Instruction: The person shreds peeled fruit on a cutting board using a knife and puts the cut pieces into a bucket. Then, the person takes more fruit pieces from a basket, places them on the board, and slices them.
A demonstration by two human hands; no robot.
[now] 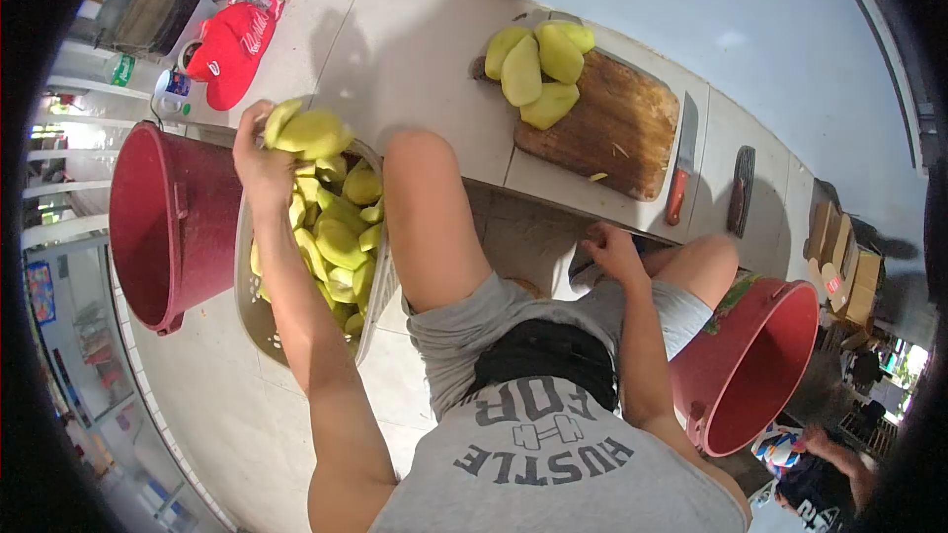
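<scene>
My left hand (263, 153) is closed on peeled green mango pieces (314, 134), held above the far end of a pale tub (249, 321). More yellow-green mango pieces (341, 242) are heaped inside that tub. My right hand (616, 253) hangs between my knees by the table's front edge, its fingers loosely apart and nothing visible in them. On the table, several peeled mango pieces (523, 71) lie at the left end of a wooden cutting board (624, 123). To the board's right rests a knife (681, 160) with an orange-brown handle.
A red bucket (202, 227) stands left of the tub, another red bucket (765, 365) beyond my right thigh. On the tiled table (415, 69) are a red cap (235, 51) and a dark, narrow object (741, 190). Another person (825, 479) is at lower right.
</scene>
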